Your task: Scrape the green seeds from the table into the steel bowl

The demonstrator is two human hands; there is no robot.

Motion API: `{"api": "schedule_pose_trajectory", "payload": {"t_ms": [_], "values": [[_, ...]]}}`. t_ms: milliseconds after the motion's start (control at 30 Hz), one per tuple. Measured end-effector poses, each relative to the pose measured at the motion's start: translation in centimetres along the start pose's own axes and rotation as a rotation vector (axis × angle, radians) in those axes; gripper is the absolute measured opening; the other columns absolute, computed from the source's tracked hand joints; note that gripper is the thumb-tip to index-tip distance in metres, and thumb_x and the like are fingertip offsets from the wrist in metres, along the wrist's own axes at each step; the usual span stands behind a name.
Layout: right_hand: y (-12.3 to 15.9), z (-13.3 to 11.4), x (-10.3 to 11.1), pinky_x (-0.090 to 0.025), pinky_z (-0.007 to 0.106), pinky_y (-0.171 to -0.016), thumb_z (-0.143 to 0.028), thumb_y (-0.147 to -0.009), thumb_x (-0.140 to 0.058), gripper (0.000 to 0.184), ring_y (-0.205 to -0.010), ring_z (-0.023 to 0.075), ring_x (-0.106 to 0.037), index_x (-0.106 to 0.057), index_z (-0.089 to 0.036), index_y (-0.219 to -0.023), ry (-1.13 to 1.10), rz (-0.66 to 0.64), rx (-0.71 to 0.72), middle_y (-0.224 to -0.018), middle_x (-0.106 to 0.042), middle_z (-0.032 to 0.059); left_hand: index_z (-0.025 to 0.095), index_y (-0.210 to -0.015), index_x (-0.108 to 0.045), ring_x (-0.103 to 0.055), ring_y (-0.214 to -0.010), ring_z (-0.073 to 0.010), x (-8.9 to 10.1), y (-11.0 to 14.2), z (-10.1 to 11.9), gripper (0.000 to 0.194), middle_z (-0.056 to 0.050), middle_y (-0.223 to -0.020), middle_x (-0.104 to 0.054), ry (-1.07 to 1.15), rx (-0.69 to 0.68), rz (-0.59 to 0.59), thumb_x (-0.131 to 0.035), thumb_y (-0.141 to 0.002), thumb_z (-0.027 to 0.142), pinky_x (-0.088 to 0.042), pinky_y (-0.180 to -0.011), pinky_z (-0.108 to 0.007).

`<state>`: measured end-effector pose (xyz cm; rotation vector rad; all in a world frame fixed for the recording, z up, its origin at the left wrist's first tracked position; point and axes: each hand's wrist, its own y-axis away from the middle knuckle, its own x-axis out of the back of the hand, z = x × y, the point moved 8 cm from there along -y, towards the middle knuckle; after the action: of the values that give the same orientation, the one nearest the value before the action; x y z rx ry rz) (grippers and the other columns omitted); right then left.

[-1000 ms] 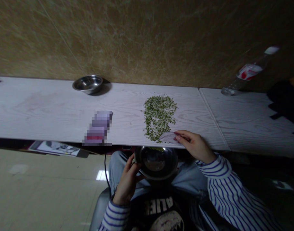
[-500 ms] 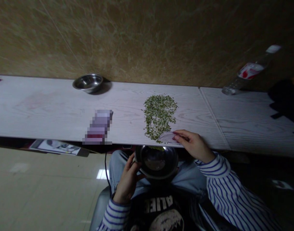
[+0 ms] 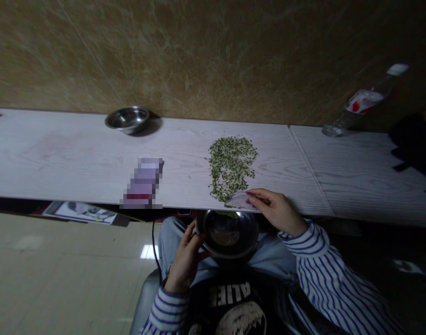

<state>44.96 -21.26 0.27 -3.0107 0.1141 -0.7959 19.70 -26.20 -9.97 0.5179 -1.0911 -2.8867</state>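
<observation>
My left hand (image 3: 186,258) grips the left rim of a steel bowl (image 3: 230,249), which is held over my lap just under the table's front edge. Some green bits lie in the bowl's far side. In my right hand (image 3: 277,209) is a clear half-round plastic piece (image 3: 238,199), pinched between thumb and fingers. Its edge meets the near end of a patch of small green beans (image 3: 230,160) that look like mung beans. They lie spread in a thin layer on the white table (image 3: 185,186).
A second steel bowl (image 3: 127,120) stands by the wall at the back left. A pixelated phone-like object (image 3: 143,184) lies left of the beans. A clear bottle (image 3: 359,102) stands at the right, near a dark cloth item (image 3: 413,149). A seam (image 3: 308,165) crosses the table.
My right hand has shifted slightly left with the plastic piece, along the near edge of the beans. My left hand and the bowl stay in place.
</observation>
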Motion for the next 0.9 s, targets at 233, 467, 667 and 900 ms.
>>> {"api": "schedule_pose_trajectory", "payload": {"t_ms": [233,467,667,900], "values": [[0.4,-0.6,-0.4,-0.06,0.034,-0.082,-0.033,-0.087,-0.059,0.03,-0.088,0.0208,-0.074,-0.073,-0.02,-0.109,0.017,-0.03,0.009,-0.095,-0.079,0.007,0.025,-0.139,-0.049,-0.061,-0.106,-0.0257,0.0,-0.1,-0.2,0.068,-0.01,-0.128,-0.063,0.016,-0.006,-0.02,-0.068,-0.074,0.031,-0.055,-0.067,-0.032],[0.9,-1.1,-1.0,-0.06,0.033,-0.082,-0.034,-0.087,-0.059,0.029,-0.088,0.0207,-0.074,-0.074,-0.02,-0.107,0.02,-0.06,0.021,-0.096,-0.079,0.0071,0.025,-0.138,-0.05,-0.061,-0.107,-0.0267,0.1,-0.1,-0.1,0.07,-0.01,-0.128,-0.063,0.017,-0.006,-0.004,-0.07,-0.07,0.031,-0.055,-0.068,-0.032],[0.6,0.3,0.3,-0.06,0.036,-0.083,-0.035,-0.088,-0.06,0.03,-0.087,0.0221,-0.075,-0.073,-0.02,-0.11,0.032,0.04,-0.008,-0.095,-0.078,0.0078,0.026,-0.135,-0.054,-0.06,-0.112,-0.0275,0.5,0.0,0.0,0.069,-0.01,-0.127,-0.064,0.016,-0.005,0.022,-0.072,-0.069,0.031,-0.054,-0.065,-0.029],[-0.2,1.1,1.2,-0.06,0.037,-0.083,-0.036,-0.087,-0.062,0.029,-0.085,0.0224,-0.074,-0.074,-0.021,-0.107,0.065,0.095,-0.004,-0.094,-0.078,0.0073,0.026,-0.135,-0.054,-0.06,-0.112,-0.0269,0.5,0.0,0.2,0.07,-0.009,-0.127,-0.064,0.028,0.004,0.025,-0.073,-0.068,0.032,-0.053,-0.067,-0.029]]}}
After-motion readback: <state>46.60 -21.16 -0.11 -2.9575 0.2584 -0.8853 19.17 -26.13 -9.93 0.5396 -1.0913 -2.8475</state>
